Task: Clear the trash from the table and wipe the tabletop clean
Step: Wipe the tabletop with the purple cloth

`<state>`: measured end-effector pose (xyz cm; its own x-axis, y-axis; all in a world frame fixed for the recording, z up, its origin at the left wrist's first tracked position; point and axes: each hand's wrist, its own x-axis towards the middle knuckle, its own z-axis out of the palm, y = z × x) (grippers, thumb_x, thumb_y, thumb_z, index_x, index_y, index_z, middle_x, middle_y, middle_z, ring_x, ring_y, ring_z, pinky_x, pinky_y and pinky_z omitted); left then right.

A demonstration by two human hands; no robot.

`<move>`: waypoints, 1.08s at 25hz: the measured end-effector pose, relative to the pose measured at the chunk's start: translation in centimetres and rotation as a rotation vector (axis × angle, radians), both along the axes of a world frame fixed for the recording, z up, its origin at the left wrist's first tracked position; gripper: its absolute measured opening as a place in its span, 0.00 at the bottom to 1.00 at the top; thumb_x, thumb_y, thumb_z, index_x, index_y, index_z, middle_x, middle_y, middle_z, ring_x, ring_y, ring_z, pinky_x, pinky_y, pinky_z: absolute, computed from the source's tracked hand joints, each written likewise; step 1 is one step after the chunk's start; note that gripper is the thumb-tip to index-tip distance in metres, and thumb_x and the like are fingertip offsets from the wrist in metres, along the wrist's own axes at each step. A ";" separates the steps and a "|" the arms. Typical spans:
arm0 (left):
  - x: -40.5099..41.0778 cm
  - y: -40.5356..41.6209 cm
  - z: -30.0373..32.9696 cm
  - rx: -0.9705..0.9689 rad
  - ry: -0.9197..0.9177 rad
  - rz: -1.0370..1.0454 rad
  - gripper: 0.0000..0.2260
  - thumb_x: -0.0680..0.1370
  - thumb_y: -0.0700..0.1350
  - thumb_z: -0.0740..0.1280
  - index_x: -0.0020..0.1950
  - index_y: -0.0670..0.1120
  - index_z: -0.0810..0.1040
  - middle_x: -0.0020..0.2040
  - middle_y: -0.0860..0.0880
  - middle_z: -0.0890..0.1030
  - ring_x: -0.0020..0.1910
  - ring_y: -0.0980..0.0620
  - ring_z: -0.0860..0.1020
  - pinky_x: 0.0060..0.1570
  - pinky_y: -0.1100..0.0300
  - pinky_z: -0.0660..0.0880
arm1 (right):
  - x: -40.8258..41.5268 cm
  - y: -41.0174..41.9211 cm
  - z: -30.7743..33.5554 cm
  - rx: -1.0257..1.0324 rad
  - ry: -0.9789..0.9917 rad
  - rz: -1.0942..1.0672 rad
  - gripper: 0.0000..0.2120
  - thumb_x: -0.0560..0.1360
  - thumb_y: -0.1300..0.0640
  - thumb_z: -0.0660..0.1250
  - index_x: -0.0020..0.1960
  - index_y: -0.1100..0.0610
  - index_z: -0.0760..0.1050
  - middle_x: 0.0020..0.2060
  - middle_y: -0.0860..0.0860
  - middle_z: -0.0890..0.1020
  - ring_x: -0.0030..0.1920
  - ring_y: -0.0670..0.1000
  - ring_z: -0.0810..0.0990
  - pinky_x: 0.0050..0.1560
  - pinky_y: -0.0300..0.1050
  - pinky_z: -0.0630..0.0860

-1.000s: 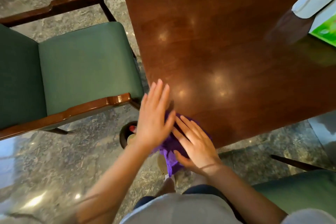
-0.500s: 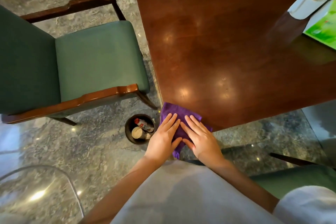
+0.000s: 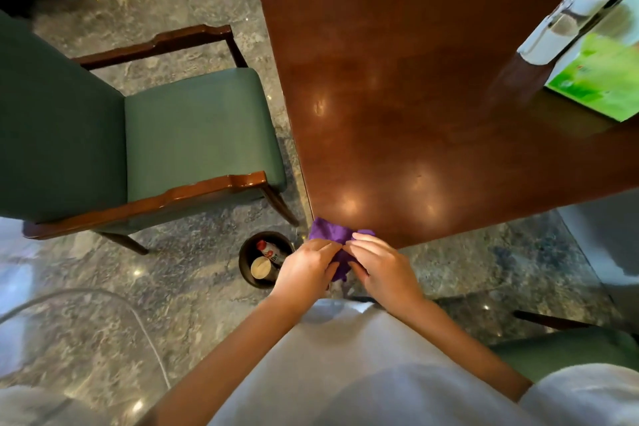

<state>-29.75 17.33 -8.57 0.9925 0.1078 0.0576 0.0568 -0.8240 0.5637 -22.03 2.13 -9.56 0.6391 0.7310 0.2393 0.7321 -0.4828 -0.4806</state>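
Both hands, left hand (image 3: 304, 270) and right hand (image 3: 383, 266), pinch the purple cloth (image 3: 328, 233) at the table (image 3: 432, 97) corner, six o'clock; loose grip could drop it.

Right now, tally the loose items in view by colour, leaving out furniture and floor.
Purple: 1, the cloth
Green: 1, the box
White: 1, the dispenser
Black: 1, the bin
Total: 4

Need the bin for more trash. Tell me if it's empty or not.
Not empty. The bin on the floor holds a bottle and a cup.
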 end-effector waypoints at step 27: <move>30.6 15.2 9.0 0.186 -0.209 0.345 0.13 0.74 0.37 0.66 0.58 0.43 0.78 0.51 0.45 0.81 0.51 0.46 0.77 0.44 0.54 0.77 | 35.9 19.6 10.6 0.092 -0.126 0.364 0.15 0.64 0.68 0.72 0.50 0.59 0.81 0.47 0.54 0.84 0.53 0.55 0.80 0.54 0.50 0.77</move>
<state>0.90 32.58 0.40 0.8654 0.3994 0.3026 0.2467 -0.8653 0.4364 13.92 21.69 1.03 0.3034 0.8764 0.3741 0.9034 -0.1397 -0.4053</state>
